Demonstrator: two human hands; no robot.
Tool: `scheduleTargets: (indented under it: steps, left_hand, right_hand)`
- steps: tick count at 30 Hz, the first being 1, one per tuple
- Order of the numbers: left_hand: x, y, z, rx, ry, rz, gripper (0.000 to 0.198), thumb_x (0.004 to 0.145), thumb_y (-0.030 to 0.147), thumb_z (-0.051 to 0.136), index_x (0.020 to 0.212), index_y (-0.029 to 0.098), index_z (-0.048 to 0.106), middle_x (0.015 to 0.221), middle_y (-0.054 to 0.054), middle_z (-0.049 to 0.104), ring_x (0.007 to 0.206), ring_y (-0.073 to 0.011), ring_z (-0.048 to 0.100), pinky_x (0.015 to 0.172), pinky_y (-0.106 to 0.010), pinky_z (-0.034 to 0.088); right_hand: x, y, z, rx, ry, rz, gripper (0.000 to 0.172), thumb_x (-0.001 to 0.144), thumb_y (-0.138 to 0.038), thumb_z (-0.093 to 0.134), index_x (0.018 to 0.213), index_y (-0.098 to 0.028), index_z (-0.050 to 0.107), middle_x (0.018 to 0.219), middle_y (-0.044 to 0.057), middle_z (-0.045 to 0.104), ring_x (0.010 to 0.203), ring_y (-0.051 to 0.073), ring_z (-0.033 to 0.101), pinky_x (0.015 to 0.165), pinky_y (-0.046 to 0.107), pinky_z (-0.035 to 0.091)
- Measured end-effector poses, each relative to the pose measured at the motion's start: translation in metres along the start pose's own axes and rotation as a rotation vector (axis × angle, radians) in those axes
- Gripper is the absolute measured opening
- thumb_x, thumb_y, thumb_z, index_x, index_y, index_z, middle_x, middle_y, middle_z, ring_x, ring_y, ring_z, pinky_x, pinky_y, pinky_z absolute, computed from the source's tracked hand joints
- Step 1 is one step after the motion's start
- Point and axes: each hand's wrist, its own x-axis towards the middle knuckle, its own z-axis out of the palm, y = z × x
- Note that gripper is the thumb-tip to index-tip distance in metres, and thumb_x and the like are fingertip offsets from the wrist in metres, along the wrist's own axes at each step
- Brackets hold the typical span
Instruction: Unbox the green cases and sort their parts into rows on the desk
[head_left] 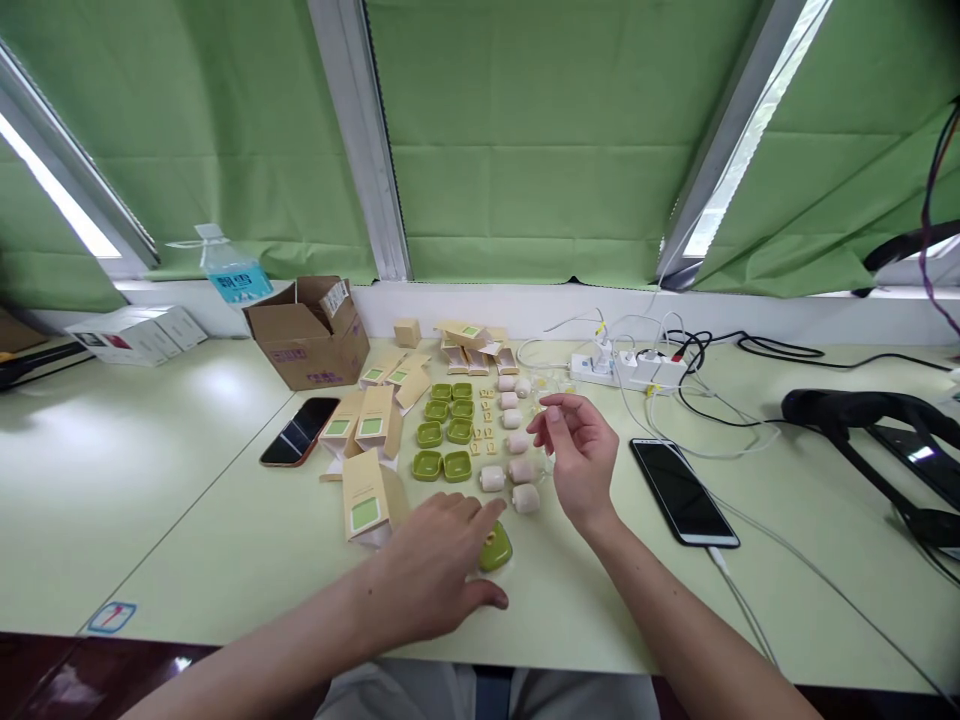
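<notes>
A closed green case with rounded corners lies near the front of the table. My left hand is beside it, thumb and fingers spread apart around its left side; whether they touch it I cannot tell. My right hand is raised above the table just right of the pale pink cylinders. Its thumb and fingertips come together, and anything between them is too small to make out. Left of those cylinders are small yellow pieces in columns and several open green trays in two columns.
Beige cartons with green labels stand at left, near a dark phone and an open cardboard box. On the right are a charging phone, a white power strip, trailing cables and a black headset-like frame.
</notes>
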Motion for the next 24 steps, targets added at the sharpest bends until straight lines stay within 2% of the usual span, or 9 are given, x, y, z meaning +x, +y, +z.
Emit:
scheduleTargets:
  steps: [4, 8, 10, 12, 14, 16, 18, 21, 24]
  left_hand:
    - [0.007, 0.002, 0.013, -0.011, -0.005, -0.038, 0.043, 0.088, 0.035, 0.078, 0.127, 0.018, 0.07, 0.113, -0.017, 0.076, 0.107, -0.0388, 0.07, 0.093, -0.045, 0.052]
    - [0.026, -0.016, 0.002, -0.294, 0.229, -0.043, 0.05, 0.089, 0.043, 0.077, 0.134, 0.024, 0.07, 0.119, -0.012, 0.077, 0.108, -0.0332, 0.071, 0.091, -0.04, 0.053]
    - [0.04, -0.025, -0.007, -0.47, 0.363, -0.089, 0.054, 0.088, 0.05, 0.077, 0.136, 0.024, 0.072, 0.106, -0.008, 0.078, 0.089, -0.0265, 0.07, 0.078, -0.035, 0.053]
    - [0.054, -0.032, -0.013, -0.666, 0.435, -0.11, 0.059, 0.086, 0.053, 0.078, 0.135, 0.021, 0.073, 0.088, -0.005, 0.075, 0.073, -0.0205, 0.064, 0.067, -0.03, 0.049]
    - [0.064, -0.034, -0.013, -0.859, 0.445, -0.115, 0.065, 0.083, 0.054, 0.082, 0.135, 0.016, 0.072, 0.08, -0.003, 0.071, 0.071, -0.0185, 0.063, 0.067, -0.029, 0.049]
    - [0.067, -0.034, -0.008, -1.04, 0.434, -0.124, 0.069, 0.078, 0.054, 0.087, 0.132, 0.014, 0.073, 0.081, -0.004, 0.072, 0.076, -0.0193, 0.065, 0.072, -0.03, 0.052]
    - [0.065, -0.031, 0.001, -1.233, 0.418, -0.108, 0.063, 0.077, 0.056, 0.088, 0.122, 0.014, 0.076, 0.086, -0.006, 0.073, 0.081, -0.0198, 0.066, 0.078, -0.031, 0.054]
    - [0.057, -0.026, 0.012, -1.532, 0.395, -0.031, 0.047, 0.088, 0.06, 0.078, 0.101, 0.015, 0.078, 0.092, -0.008, 0.073, 0.084, -0.0178, 0.064, 0.081, -0.03, 0.054]
    - [0.054, -0.024, 0.018, -1.679, 0.41, 0.0, 0.038, 0.093, 0.052, 0.076, 0.093, 0.015, 0.077, 0.091, -0.007, 0.071, 0.083, -0.0159, 0.061, 0.079, -0.028, 0.053]
  right_hand:
    - [0.002, 0.007, -0.007, -0.137, -0.088, -0.078, 0.02, 0.101, -0.043, 0.065, 0.103, -0.024, 0.07, 0.078, 0.001, 0.071, 0.07, 0.018, 0.066, 0.064, 0.031, 0.051]
    - [-0.002, 0.02, -0.021, -0.27, -0.151, -0.261, 0.015, 0.103, -0.035, 0.059, 0.108, -0.025, 0.07, 0.087, 0.004, 0.075, 0.079, 0.021, 0.07, 0.071, 0.035, 0.054]
    - [-0.006, 0.025, -0.026, -0.335, -0.217, -0.376, 0.019, 0.102, -0.033, 0.058, 0.115, -0.025, 0.07, 0.099, 0.007, 0.076, 0.086, 0.023, 0.07, 0.072, 0.037, 0.055]
    - [-0.009, 0.029, -0.027, -0.433, -0.317, -0.494, 0.032, 0.099, -0.034, 0.063, 0.129, -0.025, 0.066, 0.118, 0.012, 0.075, 0.099, 0.028, 0.071, 0.078, 0.042, 0.059]
    - [-0.014, 0.031, -0.025, -0.548, -0.401, -0.603, 0.056, 0.094, -0.035, 0.071, 0.146, -0.024, 0.056, 0.134, 0.016, 0.069, 0.117, 0.034, 0.068, 0.091, 0.05, 0.06]
    - [-0.018, 0.033, -0.019, -0.635, -0.426, -0.68, 0.07, 0.092, -0.033, 0.074, 0.155, -0.022, 0.047, 0.141, 0.018, 0.066, 0.126, 0.036, 0.065, 0.1, 0.054, 0.059]
    - [-0.021, 0.035, -0.014, -0.668, -0.41, -0.724, 0.069, 0.095, -0.028, 0.071, 0.157, -0.022, 0.044, 0.137, 0.018, 0.068, 0.125, 0.035, 0.066, 0.1, 0.052, 0.06]
    - [-0.024, 0.036, -0.01, -0.664, -0.37, -0.757, 0.064, 0.097, -0.026, 0.069, 0.157, -0.023, 0.046, 0.13, 0.017, 0.07, 0.118, 0.033, 0.07, 0.096, 0.05, 0.063]
    - [-0.025, 0.035, -0.008, -0.667, -0.361, -0.778, 0.063, 0.098, -0.028, 0.068, 0.157, -0.023, 0.046, 0.13, 0.018, 0.07, 0.116, 0.033, 0.071, 0.093, 0.049, 0.064]
